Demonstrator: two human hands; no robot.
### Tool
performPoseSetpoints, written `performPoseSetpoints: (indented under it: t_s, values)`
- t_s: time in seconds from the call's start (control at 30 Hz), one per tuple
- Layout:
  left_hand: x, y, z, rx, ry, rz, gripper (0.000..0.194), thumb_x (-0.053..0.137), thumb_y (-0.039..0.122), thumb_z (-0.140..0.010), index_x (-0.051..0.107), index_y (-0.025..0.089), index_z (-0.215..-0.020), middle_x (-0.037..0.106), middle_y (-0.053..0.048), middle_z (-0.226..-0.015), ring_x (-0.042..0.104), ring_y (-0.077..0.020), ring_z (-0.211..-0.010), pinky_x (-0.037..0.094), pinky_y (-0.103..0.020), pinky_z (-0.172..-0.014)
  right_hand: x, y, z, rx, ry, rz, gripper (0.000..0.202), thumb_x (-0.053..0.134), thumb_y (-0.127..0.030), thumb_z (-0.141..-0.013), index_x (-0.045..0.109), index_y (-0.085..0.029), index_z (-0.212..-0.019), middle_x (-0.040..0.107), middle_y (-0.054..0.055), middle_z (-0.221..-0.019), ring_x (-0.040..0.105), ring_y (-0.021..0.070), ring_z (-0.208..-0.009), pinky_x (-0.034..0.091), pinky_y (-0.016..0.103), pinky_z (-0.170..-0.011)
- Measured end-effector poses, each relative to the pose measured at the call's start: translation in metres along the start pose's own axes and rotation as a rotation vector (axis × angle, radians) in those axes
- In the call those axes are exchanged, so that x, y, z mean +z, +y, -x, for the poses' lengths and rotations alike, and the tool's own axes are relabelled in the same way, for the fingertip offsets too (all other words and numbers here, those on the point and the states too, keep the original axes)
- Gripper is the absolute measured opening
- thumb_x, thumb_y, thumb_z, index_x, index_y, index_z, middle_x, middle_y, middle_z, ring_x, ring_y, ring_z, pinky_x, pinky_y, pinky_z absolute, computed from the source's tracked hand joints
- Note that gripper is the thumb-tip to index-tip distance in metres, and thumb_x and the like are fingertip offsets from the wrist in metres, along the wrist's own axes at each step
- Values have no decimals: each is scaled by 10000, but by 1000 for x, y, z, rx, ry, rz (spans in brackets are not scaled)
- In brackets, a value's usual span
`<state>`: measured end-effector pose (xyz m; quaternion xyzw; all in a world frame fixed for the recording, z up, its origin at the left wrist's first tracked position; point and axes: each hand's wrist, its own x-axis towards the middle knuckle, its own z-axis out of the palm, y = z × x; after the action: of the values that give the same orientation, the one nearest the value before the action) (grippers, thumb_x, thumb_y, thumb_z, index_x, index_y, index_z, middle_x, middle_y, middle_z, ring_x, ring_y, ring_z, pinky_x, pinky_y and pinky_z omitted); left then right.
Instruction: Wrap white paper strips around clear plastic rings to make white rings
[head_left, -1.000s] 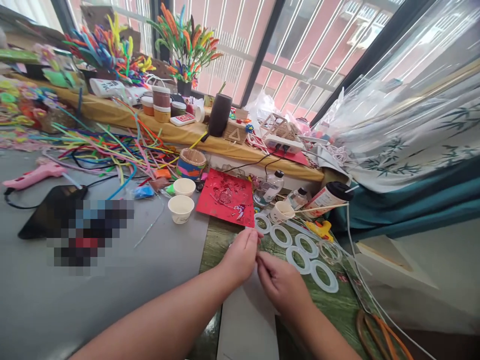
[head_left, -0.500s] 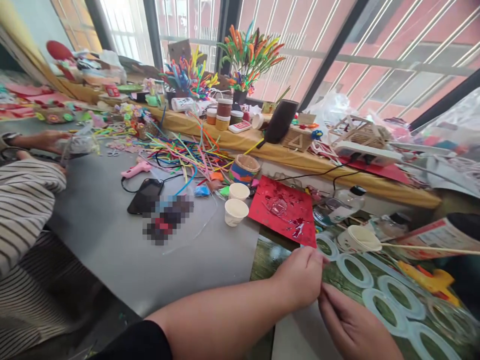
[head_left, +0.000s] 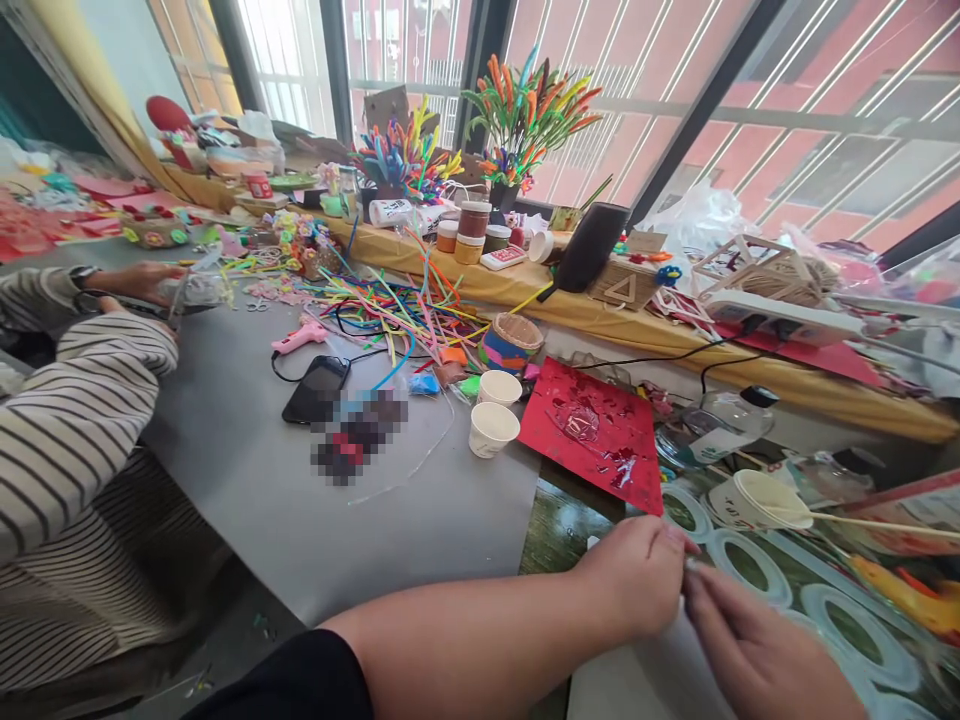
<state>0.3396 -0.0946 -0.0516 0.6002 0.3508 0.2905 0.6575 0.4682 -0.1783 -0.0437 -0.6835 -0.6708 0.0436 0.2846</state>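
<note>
My left hand (head_left: 637, 575) is closed, its knuckles turned up and its fingers curled out of sight. Against its fingertips, my right hand (head_left: 769, 640) makes a pinch with thumb and fingers. A tiny pale bit shows where the two hands meet, too small to name. Below both hands lies a white sheet (head_left: 619, 685) on the dark green tabletop. Just beyond them is a red card (head_left: 555, 440) with glossy, clear patches of glue-like stuff. Translucent ring moulds (head_left: 750, 565) lie to the right of my hands.
Two paper cups (head_left: 493, 432) stand beside the red card. A third cup (head_left: 731, 505) holds a stick. On the grey mat are a black phone (head_left: 315, 392), a pink glue gun (head_left: 300, 337) and many pipe cleaners (head_left: 390, 305). A person in striped sleeves (head_left: 82, 420) works at the left.
The view has turned a little left, so the scene sits further right. My hands remain together, and a tiny pale bit now shows between the fingertips.
</note>
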Motion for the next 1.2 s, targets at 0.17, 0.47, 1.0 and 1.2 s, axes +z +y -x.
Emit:
performPoseSetpoints:
  t_s: [0.17, 0.47, 1.0, 1.2]
  values:
    - [3, -3, -2, 5, -25, 65, 461, 332, 379, -1009, 719, 153, -1118, 715, -101, -1043, 626, -222, -941, 490, -374, -899, 5, 1, 6, -74, -53, 7, 298, 516, -431, -946, 753, -252, -972, 812, 80, -918, 766, 230, -688, 567, 244, -553]
    - [2, 2, -5, -92, -55, 280, 376, 363, 348, -974, 667, 148, -1068, 662, -95, -990, 606, -209, -863, 493, -324, -729, -9, -33, -10, -107, -87, 105, 288, 418, -281, -986, 608, -216, -779, 681, 39, -663, 631, 178, -572, 413, 258, -546]
    - [-5, 10, -5, -94, -55, 404, 463, 475, 582, -921, 698, 181, -990, 685, -65, -934, 614, -205, -865, 499, -326, -803, -7, -32, -13, -110, -108, 56, 241, 416, -197, -942, 510, -219, -721, 623, 20, -658, 547, 155, -580, 299, 269, -567]
    - [-7, 12, -5, -104, -44, 383, 430, 477, 543, -937, 709, 185, -993, 714, -72, -976, 633, -221, -901, 506, -320, -779, -9, -37, -16, 11, -73, -39, 259, 406, -217, -967, 516, -217, -732, 622, 15, -675, 551, 149, -600, 316, 258, -582]
